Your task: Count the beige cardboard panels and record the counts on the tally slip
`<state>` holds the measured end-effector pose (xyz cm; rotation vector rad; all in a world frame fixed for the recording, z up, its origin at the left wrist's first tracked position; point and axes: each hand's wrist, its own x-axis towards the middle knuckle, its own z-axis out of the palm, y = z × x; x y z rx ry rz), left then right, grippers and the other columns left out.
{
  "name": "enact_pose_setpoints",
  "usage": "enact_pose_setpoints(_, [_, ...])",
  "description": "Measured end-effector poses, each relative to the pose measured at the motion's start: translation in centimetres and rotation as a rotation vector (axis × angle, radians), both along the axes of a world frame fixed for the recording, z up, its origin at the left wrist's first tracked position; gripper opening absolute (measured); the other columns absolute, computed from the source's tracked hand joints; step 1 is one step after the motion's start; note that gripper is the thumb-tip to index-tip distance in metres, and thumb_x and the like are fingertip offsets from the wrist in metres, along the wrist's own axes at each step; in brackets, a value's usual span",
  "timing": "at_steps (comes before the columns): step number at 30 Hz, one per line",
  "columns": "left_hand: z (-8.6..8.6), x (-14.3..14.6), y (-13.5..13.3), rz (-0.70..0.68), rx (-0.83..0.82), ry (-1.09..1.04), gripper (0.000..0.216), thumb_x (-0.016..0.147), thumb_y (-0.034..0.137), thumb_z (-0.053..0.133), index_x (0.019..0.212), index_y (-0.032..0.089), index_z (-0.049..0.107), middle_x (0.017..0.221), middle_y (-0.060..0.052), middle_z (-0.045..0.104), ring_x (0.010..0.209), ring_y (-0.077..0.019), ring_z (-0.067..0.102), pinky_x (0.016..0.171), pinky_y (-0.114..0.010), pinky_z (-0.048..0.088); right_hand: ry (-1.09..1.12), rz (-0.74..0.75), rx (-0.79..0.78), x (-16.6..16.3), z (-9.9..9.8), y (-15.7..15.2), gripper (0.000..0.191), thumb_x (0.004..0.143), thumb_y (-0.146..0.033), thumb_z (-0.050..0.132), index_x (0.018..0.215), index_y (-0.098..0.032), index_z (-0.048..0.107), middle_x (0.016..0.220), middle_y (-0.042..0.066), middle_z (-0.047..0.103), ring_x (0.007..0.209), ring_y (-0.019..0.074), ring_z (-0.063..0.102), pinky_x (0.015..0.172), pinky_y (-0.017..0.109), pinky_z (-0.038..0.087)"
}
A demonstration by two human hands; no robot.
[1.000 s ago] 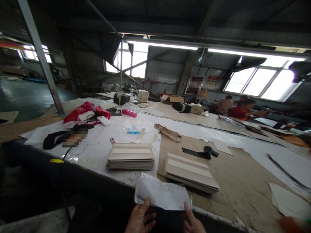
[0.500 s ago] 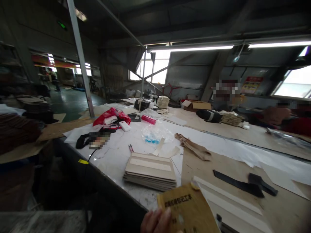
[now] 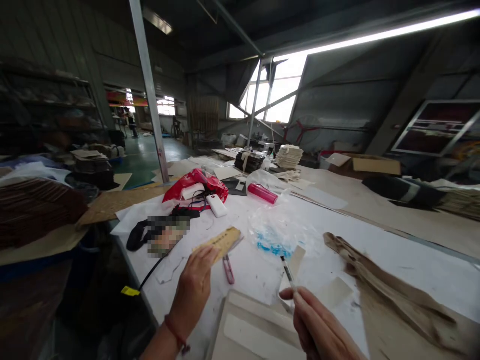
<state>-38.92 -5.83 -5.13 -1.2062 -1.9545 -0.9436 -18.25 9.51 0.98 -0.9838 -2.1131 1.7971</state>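
Note:
My left hand grips a yellow-brown notebook with dark printing on its cover, tilted above the white table. Between the thumb and fingers of my right hand is a slim pen, its dark tip pointing up and away. Just beyond the notebook lie pink-handled thread snips. Below and between my hands sits a stack of pale flat panels. Pale strips rest near the pen, beside a clear plastic bag with blue print.
A red bag, a white power bank-like device and a pink cylinder lie farther back. Brown fabric stretches across the right. A metal post rises at the table's left edge. A cardboard box stands behind.
The view has swung left and closer. The notebook has moved up and left over the table, held in my left hand. My right hand, with the pen, has come into view.

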Motion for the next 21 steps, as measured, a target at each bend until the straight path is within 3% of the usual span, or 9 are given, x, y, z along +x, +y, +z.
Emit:
enact_pose_setpoints(5, [-2.4, -11.2, 2.1, 0.132, -0.101, -0.069, 0.032, 0.087, 0.008, 0.035, 0.108, 0.013, 0.058, 0.107, -0.008, 0.061, 0.104, -0.0195, 0.054, 0.094, -0.041, 0.049, -0.102, 0.18, 0.073, -7.7, -2.5, 3.0, 0.038, 0.086, -0.055, 0.036, 0.093, -0.019, 0.048, 0.05, -0.008, 0.039, 0.033, 0.0062, 0.035, 0.031, 0.015, 0.027])
enact_pose_setpoints(8, [-1.9, -16.2, 3.1, 0.181, -0.155, -0.109, 0.035, 0.085, 0.008, 0.033, 0.108, 0.012, 0.06, 0.107, -0.009, 0.061, 0.103, -0.0209, 0.054, 0.094, -0.041, 0.048, -0.2, 0.321, 0.192, -14.1, -3.7, 4.2, 0.026, 0.089, -0.04, 0.032, 0.082, -0.019, 0.045, 0.053, -0.007, 0.044, 0.031, 0.0053, 0.037, 0.028, 0.015, 0.026])
enact_pose_setpoints(11, [-1.1, -20.1, 4.5, 0.214, -0.214, -0.164, 0.038, 0.085, 0.01, 0.031, 0.111, 0.011, 0.059, 0.112, -0.01, 0.059, 0.109, -0.0209, 0.05, 0.1, -0.038, 0.042, -0.274, 0.393, 0.371, -21.5, -3.5, 4.7, 0.024, 0.091, -0.027, 0.03, 0.077, -0.017, 0.047, 0.055, -0.004, 0.051, 0.032, 0.0054, 0.042, 0.032, 0.015, 0.031])
enact_pose_setpoints(13, [-0.9, -22.1, 5.5, 0.222, -0.271, -0.211, 0.04, 0.086, 0.012, 0.029, 0.115, 0.008, 0.056, 0.117, -0.013, 0.056, 0.115, -0.0217, 0.045, 0.105, -0.038, 0.036, -0.297, 0.431, 0.574, -25.9, -3.1, 4.4, 0.026, 0.093, -0.021, 0.028, 0.084, -0.015, 0.051, 0.066, 0.003, 0.061, 0.044, 0.0095, 0.055, 0.043, 0.019, 0.042])
enact_pose_setpoints(15, [-1.1, -23.6, 6.3, 0.204, -0.355, -0.27, 0.042, 0.086, 0.016, 0.03, 0.12, 0.006, 0.052, 0.122, -0.016, 0.052, 0.119, -0.0246, 0.042, 0.106, -0.043, 0.033, -0.303, 0.384, 0.651, -28.9, -2.6, 3.9, 0.018, 0.091, -0.022, 0.039, 0.099, -0.013, 0.053, 0.091, 0.013, 0.065, 0.075, 0.0177, 0.065, 0.064, 0.027, 0.049])
enact_pose_setpoints(18, [-2.0, -24.9, 7.0, 0.138, -0.521, -0.37, 0.044, 0.079, 0.03, 0.043, 0.117, 0.01, 0.055, 0.124, -0.018, 0.05, 0.115, -0.0357, 0.045, 0.094, -0.061, 0.035, -0.283, 0.398, 0.736, -29.6, -1.8, 4.5, 0.026, 0.088, -0.027, 0.048, 0.113, -0.017, 0.05, 0.111, 0.013, 0.062, 0.101, 0.0233, 0.059, 0.08, 0.033, 0.046])
enact_pose_setpoints(19, [-2.2, -24.9, 7.0, 0.122, -0.577, -0.387, 0.047, 0.077, 0.034, 0.045, 0.117, 0.011, 0.055, 0.126, -0.019, 0.049, 0.117, -0.0383, 0.042, 0.091, -0.066, 0.033, -0.268, 0.412, 0.778, -28.6, -1.5, 5.2, 0.028, 0.089, -0.03, 0.047, 0.114, -0.019, 0.05, 0.111, 0.011, 0.062, 0.101, 0.0233, 0.059, 0.08, 0.033, 0.045])
enact_pose_setpoints(21, [-2.6, -24.3, 7.0, 0.138, -0.635, -0.319, 0.053, 0.078, 0.043, 0.038, 0.119, 0.012, 0.052, 0.129, -0.018, 0.045, 0.122, -0.0367, 0.038, 0.094, -0.065, 0.03, -0.284, 0.374, 0.844, -24.7, -0.9, 7.6, 0.028, 0.09, -0.033, 0.044, 0.115, -0.02, 0.051, 0.107, 0.009, 0.064, 0.098, 0.0222, 0.06, 0.079, 0.032, 0.044])
